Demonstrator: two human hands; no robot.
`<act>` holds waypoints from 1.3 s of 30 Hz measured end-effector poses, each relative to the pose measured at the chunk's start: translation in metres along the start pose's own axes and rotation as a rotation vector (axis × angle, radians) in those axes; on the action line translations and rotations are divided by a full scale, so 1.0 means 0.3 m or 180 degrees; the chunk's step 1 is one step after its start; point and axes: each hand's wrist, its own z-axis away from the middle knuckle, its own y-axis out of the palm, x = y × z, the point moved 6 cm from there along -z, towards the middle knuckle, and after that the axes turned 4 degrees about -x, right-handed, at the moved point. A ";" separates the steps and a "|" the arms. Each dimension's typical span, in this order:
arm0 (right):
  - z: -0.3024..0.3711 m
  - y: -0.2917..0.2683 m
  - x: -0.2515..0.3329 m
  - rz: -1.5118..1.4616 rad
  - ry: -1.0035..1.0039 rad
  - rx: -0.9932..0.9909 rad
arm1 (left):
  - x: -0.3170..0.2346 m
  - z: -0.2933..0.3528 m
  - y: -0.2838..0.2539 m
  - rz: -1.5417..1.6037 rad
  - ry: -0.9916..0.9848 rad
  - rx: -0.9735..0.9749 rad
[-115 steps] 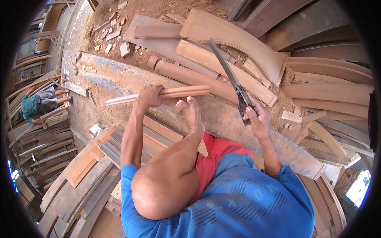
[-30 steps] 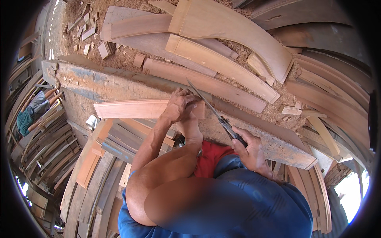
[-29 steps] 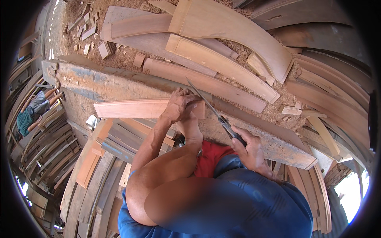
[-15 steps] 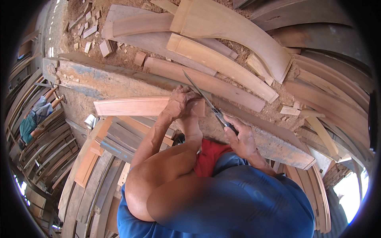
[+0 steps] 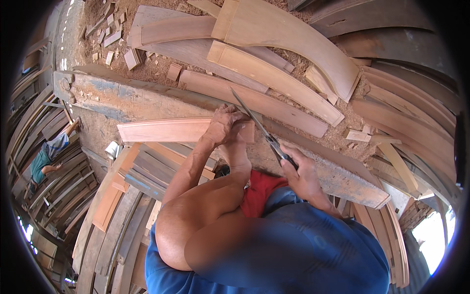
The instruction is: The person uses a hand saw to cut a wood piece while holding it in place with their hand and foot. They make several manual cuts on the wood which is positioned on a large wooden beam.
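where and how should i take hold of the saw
Probably best by its dark handle, coming from the lower right, where the right hand holds it. That is the thicker end. The blade narrows to a tip pointing up and left, and passes close by the left hand, so I'd keep off that end.
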 end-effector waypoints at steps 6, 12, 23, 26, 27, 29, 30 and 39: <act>0.020 -0.011 0.033 0.0328 -0.0310 -0.0133 | -0.050 -0.007 -0.047 0.0063 -0.0132 -0.0032; -0.008 0.001 0.006 0.0341 -0.0499 -0.0215 | -0.033 0.004 -0.044 0.0146 0.0005 -0.0154; -0.056 0.050 -0.021 0.0377 -0.0589 -0.0383 | -0.039 0.006 -0.052 0.0316 0.0280 -0.0600; 0.062 0.006 -0.017 0.0190 0.0253 -0.0103 | -0.016 0.021 -0.033 0.0248 -0.0043 -0.0339; 0.076 -0.002 -0.018 0.0276 0.0156 -0.0132 | -0.024 0.020 -0.041 0.0217 0.0060 -0.0423; 0.094 -0.010 -0.016 0.0445 -0.0041 -0.0196 | -0.041 0.014 -0.062 0.0150 0.0274 -0.0589; 0.063 0.000 -0.010 0.0592 -0.0265 -0.0279 | -0.039 0.008 -0.055 0.0185 0.0169 -0.0432; 0.083 -0.002 -0.011 0.0415 -0.0076 -0.0191 | -0.025 0.026 -0.037 0.0180 -0.0043 -0.0369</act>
